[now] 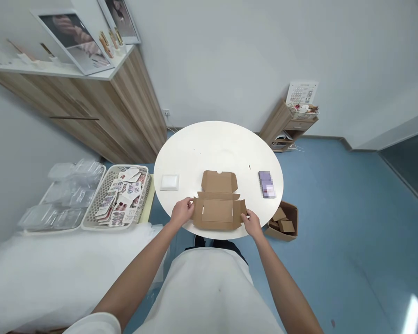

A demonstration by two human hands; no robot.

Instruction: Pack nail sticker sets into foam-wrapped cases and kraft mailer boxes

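An unfolded brown cardboard box (218, 211) lies near the front edge of the round white table (216, 139), its lid part spread away from me and its side flaps partly raised. My left hand (183, 212) grips the left side flap with fingers closed on it. On the opposite side, my right hand (252, 222) pinches the right flap between thumb and fingers. To the left on the table is a small white packet (169, 182). A purple package (266, 184), blurred by pixels, lies at the right.
Left of the table, a white basket (87, 211) holds several printed cards, beside a stack of clear plastic cases (68, 197). An open carton (292, 218) with folded cardboard boxes stands on the floor at right. A wooden cabinet (135, 106) and a small shelf (275, 118) stand behind.
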